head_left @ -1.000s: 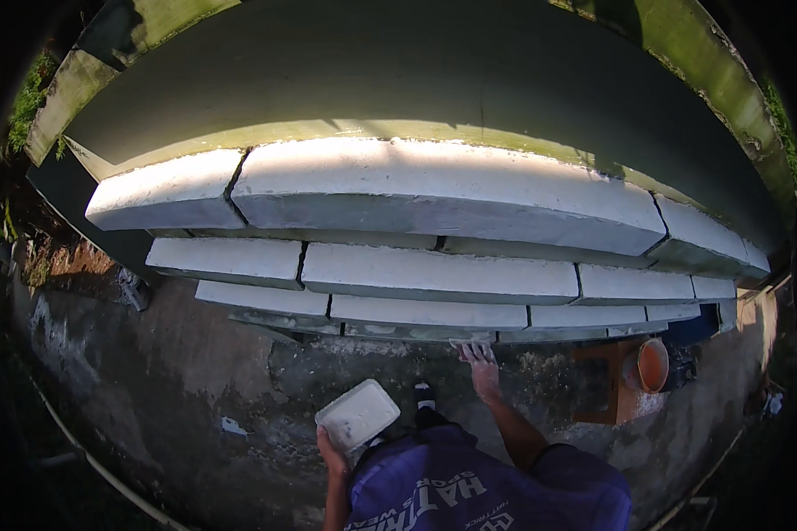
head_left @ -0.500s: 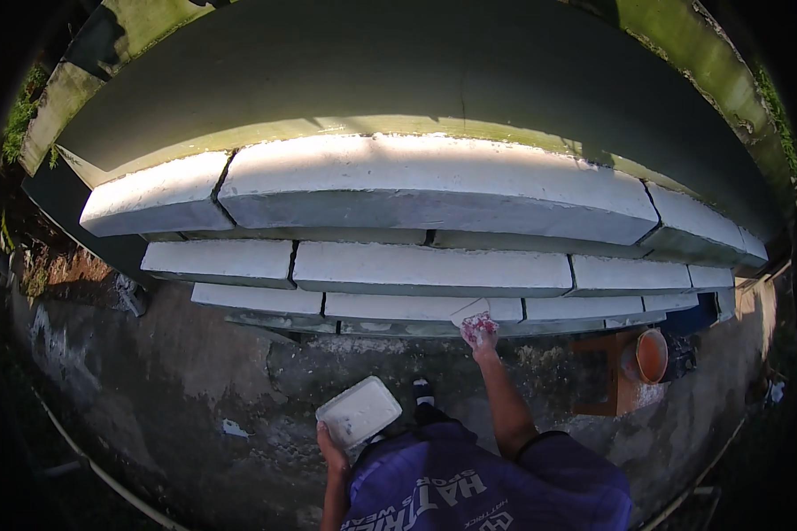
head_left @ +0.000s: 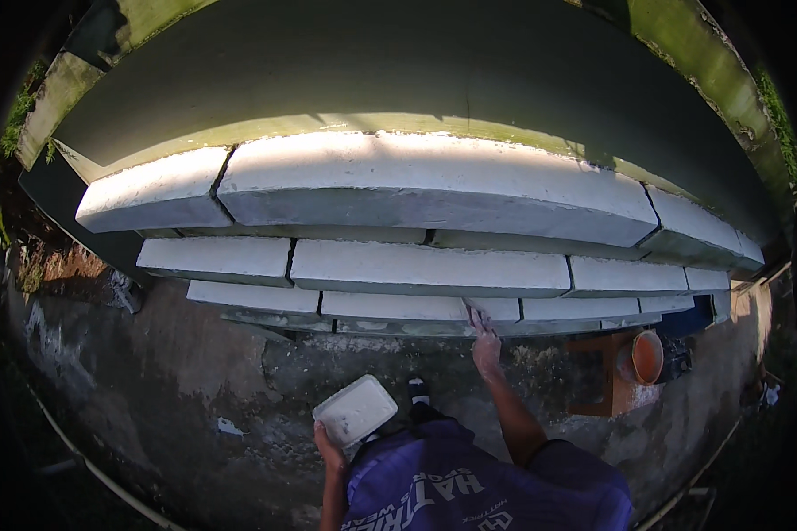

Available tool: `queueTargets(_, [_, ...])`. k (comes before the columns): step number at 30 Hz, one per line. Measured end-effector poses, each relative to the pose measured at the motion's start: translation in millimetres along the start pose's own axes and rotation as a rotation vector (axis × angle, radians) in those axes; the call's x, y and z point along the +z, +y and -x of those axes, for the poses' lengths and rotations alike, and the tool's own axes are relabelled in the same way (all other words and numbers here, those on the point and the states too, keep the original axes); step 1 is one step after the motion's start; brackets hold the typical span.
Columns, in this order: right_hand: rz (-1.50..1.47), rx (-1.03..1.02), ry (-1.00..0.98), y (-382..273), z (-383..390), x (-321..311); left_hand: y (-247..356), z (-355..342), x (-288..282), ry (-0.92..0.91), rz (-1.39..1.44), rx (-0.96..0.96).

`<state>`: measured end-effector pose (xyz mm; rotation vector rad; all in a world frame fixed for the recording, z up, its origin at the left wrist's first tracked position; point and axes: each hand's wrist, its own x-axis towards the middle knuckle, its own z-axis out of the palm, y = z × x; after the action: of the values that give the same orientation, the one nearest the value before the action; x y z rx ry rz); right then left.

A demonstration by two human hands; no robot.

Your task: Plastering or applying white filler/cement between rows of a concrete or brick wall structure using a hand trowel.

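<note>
My left hand point(head_left: 328, 448) grips the near left side of a shallow white rectangular tray point(head_left: 355, 411), its fingers partly hidden beneath. Pale paste lies in the tray. Out ahead, my right hand point(head_left: 483, 342), smeared with white, is closed on a thin flat scraper point(head_left: 468, 307). The scraper appears nearly edge-on against the white top of the lowest ledge point(head_left: 394, 307); whether its edge touches the surface is hard to see.
Two more white-topped block ledges rise behind, a middle one point(head_left: 429, 263) and a top one point(head_left: 434, 168), split by dark joints. A green-stained wall point(head_left: 398, 71) stands beyond. At right, an orange bucket point(head_left: 647, 357) sits by a brown wooden stool point(head_left: 593, 380) on the stained concrete floor point(head_left: 186, 372).
My right hand has turned, so the scraper's broad face, visible before, now shows nearly edge-on. The hand has shifted slightly nearer to me. My left hand keeps the tray almost in place.
</note>
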<state>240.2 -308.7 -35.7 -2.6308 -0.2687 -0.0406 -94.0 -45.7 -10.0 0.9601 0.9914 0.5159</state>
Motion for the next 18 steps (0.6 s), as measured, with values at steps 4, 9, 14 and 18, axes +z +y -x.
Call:
queueTargets(4, [0.566, -0.366, -0.024, 7.3, -10.4, 29.8, 34.8, 18.4, 21.2, -0.135, -0.019, -0.059])
queueTargets(9, [0.571, -0.376, 0.04, 5.0, 21.3, 40.7, 13.6, 6.7, -1.2, -0.096, -0.014, -0.024])
queueTargets(14, [0.438, -0.552, 0.015, 5.3, 34.4, 24.9, 6.6, 2.7, -5.9, -0.025, 0.023, -0.014])
queueTargets(18, [0.483, -0.481, 0.103, 0.9, -10.9, 26.8, 13.7, 4.2, -4.2, -0.082, 0.047, -0.05])
